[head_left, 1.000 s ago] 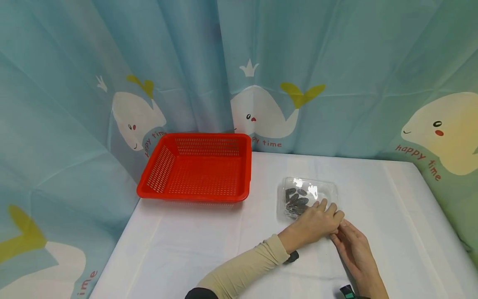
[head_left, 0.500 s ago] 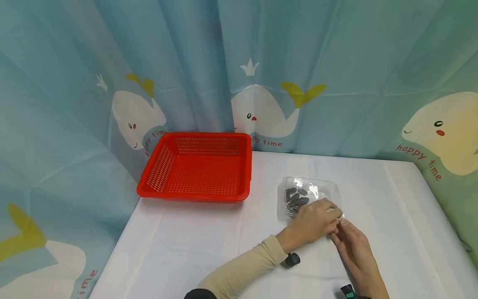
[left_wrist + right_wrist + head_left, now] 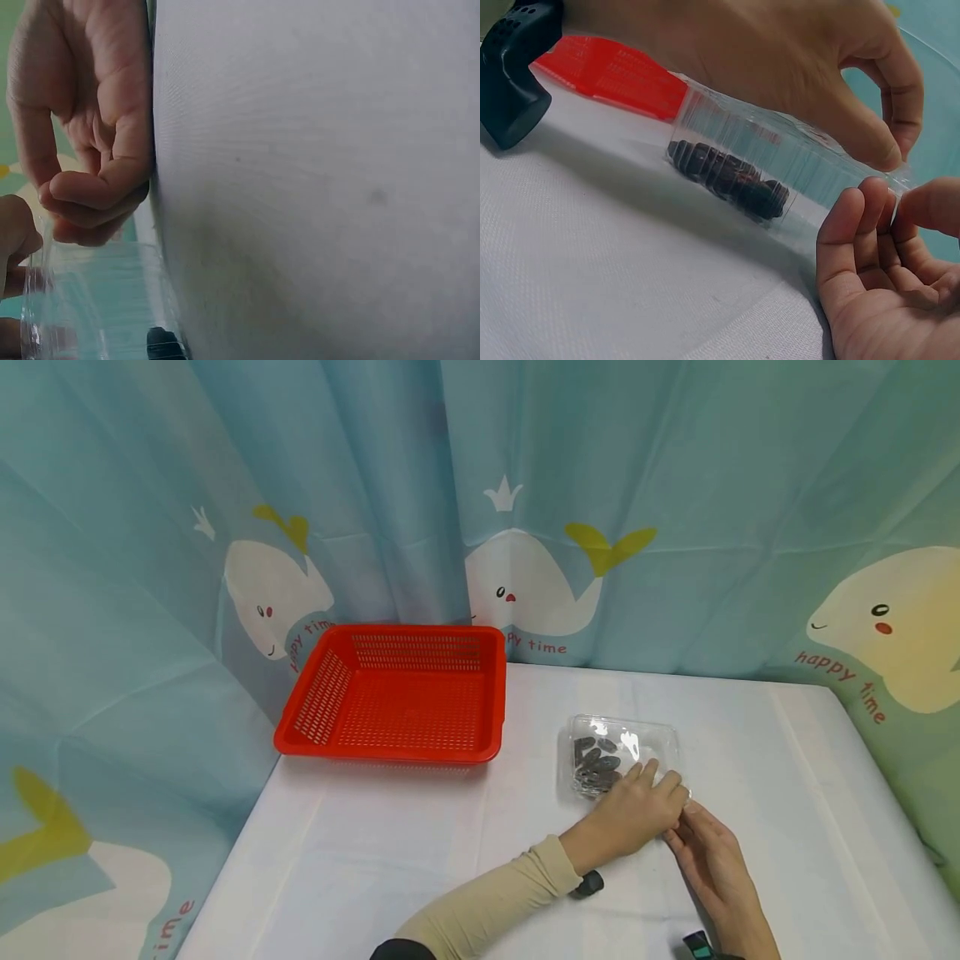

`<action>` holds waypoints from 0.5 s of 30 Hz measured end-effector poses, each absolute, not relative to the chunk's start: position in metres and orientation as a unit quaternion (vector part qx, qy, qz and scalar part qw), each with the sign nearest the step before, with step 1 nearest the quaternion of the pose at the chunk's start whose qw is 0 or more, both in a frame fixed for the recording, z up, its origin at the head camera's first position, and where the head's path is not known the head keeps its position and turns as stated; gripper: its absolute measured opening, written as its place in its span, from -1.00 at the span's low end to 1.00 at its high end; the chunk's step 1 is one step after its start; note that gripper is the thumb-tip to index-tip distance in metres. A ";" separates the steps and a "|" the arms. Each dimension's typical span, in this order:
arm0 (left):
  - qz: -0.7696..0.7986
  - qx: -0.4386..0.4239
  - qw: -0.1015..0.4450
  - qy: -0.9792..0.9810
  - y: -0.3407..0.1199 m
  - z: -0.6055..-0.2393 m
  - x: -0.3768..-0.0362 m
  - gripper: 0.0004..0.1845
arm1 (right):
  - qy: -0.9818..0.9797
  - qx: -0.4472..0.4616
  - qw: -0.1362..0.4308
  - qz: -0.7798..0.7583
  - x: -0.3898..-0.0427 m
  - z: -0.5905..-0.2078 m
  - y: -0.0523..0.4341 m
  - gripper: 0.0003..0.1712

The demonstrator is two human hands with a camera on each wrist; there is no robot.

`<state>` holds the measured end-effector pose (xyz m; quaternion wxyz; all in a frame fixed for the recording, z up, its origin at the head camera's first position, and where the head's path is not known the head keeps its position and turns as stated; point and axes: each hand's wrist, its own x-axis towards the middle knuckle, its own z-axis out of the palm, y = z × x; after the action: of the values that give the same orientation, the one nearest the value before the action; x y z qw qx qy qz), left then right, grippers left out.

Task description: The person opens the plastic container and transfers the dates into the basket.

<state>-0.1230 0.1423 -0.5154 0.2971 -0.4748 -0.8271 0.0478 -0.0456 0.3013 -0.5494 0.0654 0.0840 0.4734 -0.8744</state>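
Observation:
A clear plastic clamshell box (image 3: 651, 740) lies on the white table, with several dark oval pieces (image 3: 597, 766) gathered at its left end. In the right wrist view these pieces (image 3: 727, 178) look brownish black and glossy through the ribbed wall. My left hand (image 3: 633, 810) lies over the near right corner, its thumb and fingers pinching the lid's edge. Below that corner, my right hand (image 3: 712, 860) is palm up and pinches the rim between thumb and fingertips. The left wrist view shows the right hand (image 3: 94, 120) with bent fingers at the box's end. Left-hand fingers partly hide the corner.
A red perforated plastic basket (image 3: 412, 710) stands at the back left of the table (image 3: 375, 843). Behind it hangs a blue-green curtain (image 3: 720, 527) printed with whales. Dark wrist devices (image 3: 587, 884) are worn on both arms.
My left hand's fingers drew in along the lid's edge half a second ago and now reach over the lid again. The right hand and the box have stayed in place.

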 end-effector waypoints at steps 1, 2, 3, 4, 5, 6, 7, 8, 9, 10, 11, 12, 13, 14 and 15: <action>0.054 -0.474 0.303 -0.825 0.143 -0.515 -0.123 -0.62 | 0.477 0.086 0.064 -0.872 -0.045 -0.550 0.301 -0.64; 0.059 -0.473 0.308 -0.823 0.143 -0.515 -0.122 -0.62 | 0.480 0.085 0.064 -0.871 -0.045 -0.550 0.301 -0.63; 0.063 -0.473 0.313 -0.821 0.143 -0.514 -0.122 -0.63 | 0.482 0.085 0.063 -0.870 -0.045 -0.550 0.301 -0.63; 0.067 -0.472 0.318 -0.819 0.143 -0.514 -0.122 -0.63 | 0.482 0.082 0.063 -0.870 -0.044 -0.550 0.301 -0.63; 0.071 -0.473 0.322 -0.817 0.143 -0.514 -0.122 -0.61 | 0.482 0.079 0.063 -0.870 -0.044 -0.551 0.301 -0.62; 0.073 -0.473 0.325 -0.816 0.143 -0.514 -0.122 -0.61 | 0.480 0.076 0.064 -0.872 -0.044 -0.551 0.301 -0.62; 0.076 -0.473 0.329 -0.814 0.143 -0.514 -0.122 -0.60 | 0.479 0.074 0.064 -0.873 -0.044 -0.551 0.301 -0.61; 0.077 -0.473 0.333 -0.812 0.143 -0.514 -0.122 -0.60 | 0.479 0.072 0.064 -0.873 -0.044 -0.550 0.301 -0.61; 0.077 -0.473 0.338 -0.810 0.143 -0.514 -0.122 -0.60 | 0.480 0.072 0.064 -0.872 -0.044 -0.550 0.301 -0.62; 0.077 -0.472 0.343 -0.809 0.144 -0.514 -0.123 -0.59 | 0.483 0.071 0.063 -0.870 -0.043 -0.550 0.301 -0.62; 0.075 -0.471 0.348 -0.807 0.144 -0.513 -0.124 -0.61 | 0.484 0.071 0.063 -0.870 -0.043 -0.550 0.301 -0.62; 0.070 -0.468 0.353 -0.807 0.144 -0.512 -0.124 -0.60 | 0.483 0.072 0.063 -0.871 -0.043 -0.550 0.301 -0.62; 0.065 -0.464 0.358 -0.808 0.145 -0.511 -0.125 -0.60 | 0.483 0.072 0.063 -0.870 -0.043 -0.549 0.300 -0.63; 0.057 -0.459 0.362 -0.809 0.145 -0.508 -0.126 -0.62 | 0.482 0.072 0.063 -0.871 -0.043 -0.549 0.300 -0.63; 0.048 -0.456 0.365 -0.810 0.145 -0.506 -0.127 -0.66 | 0.484 0.071 0.063 -0.870 -0.043 -0.549 0.300 -0.63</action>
<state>-0.1273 0.1452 -0.5061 0.3651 -0.4557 -0.8103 0.0483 -0.0434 0.3004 -0.5488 0.0633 0.0708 0.4838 -0.8700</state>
